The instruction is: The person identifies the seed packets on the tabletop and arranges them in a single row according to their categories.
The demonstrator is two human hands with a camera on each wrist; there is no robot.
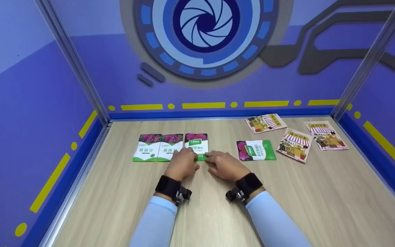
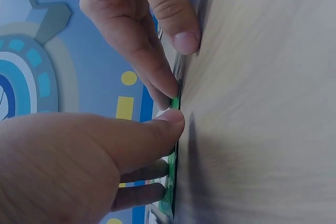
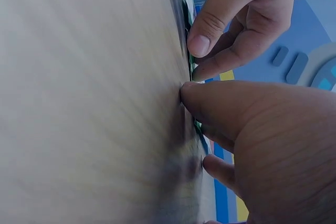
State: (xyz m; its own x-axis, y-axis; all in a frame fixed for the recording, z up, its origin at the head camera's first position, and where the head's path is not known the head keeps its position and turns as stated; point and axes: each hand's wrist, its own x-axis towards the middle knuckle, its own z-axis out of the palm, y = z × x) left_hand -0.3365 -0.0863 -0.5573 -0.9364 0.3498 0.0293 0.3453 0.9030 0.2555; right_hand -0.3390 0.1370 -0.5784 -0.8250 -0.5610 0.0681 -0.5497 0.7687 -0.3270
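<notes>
The left hand [image 1: 182, 163] and right hand [image 1: 227, 165], fingers [image 1: 212, 154] loosely extended and gripping nothing, touched the near end of the third packet [image 1: 196, 141], right of the abutting pair [image 1: 146, 149] on the worktop [image 1: 204, 212], where light, even nudges probably suited squaring it.

Both hands [image 1: 182, 164] [image 1: 226, 165] touch the green end of a flower-printed packet [image 1: 196, 142] on the table [image 1: 214, 219].

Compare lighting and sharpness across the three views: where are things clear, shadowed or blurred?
Head view: fairly evenly lit, the sideways green-and-white flower packet fairly crisp, its smallest print illegible; left wrist view: turned on its side, a dark shadow streaking the soft-looking tabletop beside the left hand; right wrist view: also turned, a smudgy shadow near the right hand, tabletop blurred.
</notes>
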